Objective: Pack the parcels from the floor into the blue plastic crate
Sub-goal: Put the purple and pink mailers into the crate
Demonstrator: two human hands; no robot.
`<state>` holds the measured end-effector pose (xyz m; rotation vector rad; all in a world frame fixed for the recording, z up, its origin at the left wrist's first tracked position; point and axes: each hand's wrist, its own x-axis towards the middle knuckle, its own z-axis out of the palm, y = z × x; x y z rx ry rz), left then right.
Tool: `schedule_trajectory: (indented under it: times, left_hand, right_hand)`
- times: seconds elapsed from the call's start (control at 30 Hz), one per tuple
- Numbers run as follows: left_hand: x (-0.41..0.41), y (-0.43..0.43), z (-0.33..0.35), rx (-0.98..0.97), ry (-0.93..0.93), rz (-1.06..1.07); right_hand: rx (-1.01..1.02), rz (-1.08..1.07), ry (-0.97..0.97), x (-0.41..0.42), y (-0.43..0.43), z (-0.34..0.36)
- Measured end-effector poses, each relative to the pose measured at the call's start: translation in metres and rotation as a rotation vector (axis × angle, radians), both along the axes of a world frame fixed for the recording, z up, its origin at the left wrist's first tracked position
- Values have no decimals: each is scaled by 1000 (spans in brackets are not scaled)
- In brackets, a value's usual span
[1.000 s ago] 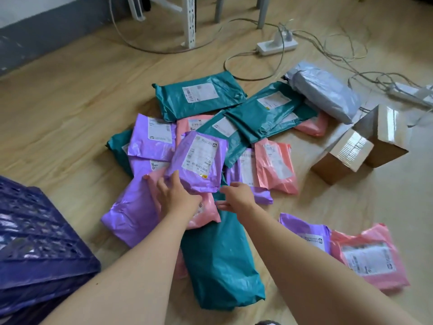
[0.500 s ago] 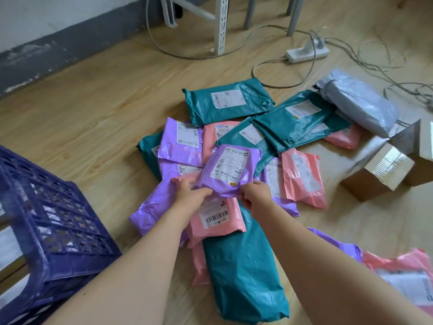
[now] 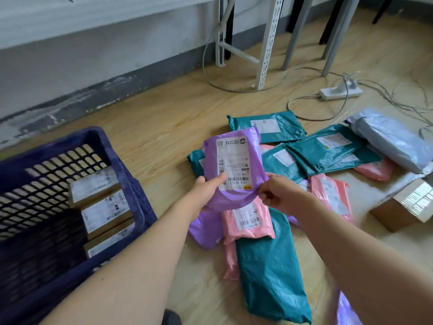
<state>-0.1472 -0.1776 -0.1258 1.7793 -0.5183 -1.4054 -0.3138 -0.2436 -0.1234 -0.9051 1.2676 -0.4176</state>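
Head view finds you in the carrying step. One purple parcel [image 3: 234, 165] is held in the air above the left edge of the heap, label towards you, near the blue crate [image 3: 138, 202] but not yet over it. Your left hand [image 3: 206, 191] grips its lower left edge, thumb laid across the label and fingers behind the bag. Your right hand [image 3: 278, 193] pinches the lower right corner, so neither hand is free. The crate stands on the floor to your left, open at the top, with a row of flat boxes [image 3: 103, 207] lying along its right-hand wall. The rest of its inside is dark, and what lies there cannot be told. By judgement, the pick-up is complete and the placing is not yet done. The next move calls for swinging the parcel left over the crate's near wall, lowering it into the space beside the boxes, and letting go with both hands. The bag looks soft and likely to sag, so keep both edges supported until it rests. The task appears to be in its early part. A long teal parcel [image 3: 269, 273], a pink parcel [image 3: 248, 221], a grey parcel [image 3: 391, 144], a cardboard box [image 3: 403, 207] and several more parcels remain on the floor to your right.
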Motion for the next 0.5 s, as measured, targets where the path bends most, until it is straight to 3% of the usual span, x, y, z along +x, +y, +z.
schedule_trajectory:
  times: [0.3, 0.5]
  left_hand:
    - [48, 45, 82, -139, -55, 72]
    - [78, 82, 145, -242, -136, 103]
  right_hand:
    - [-226, 187, 84, 54, 30, 91]
    - [-371, 98, 81, 85, 80, 128]
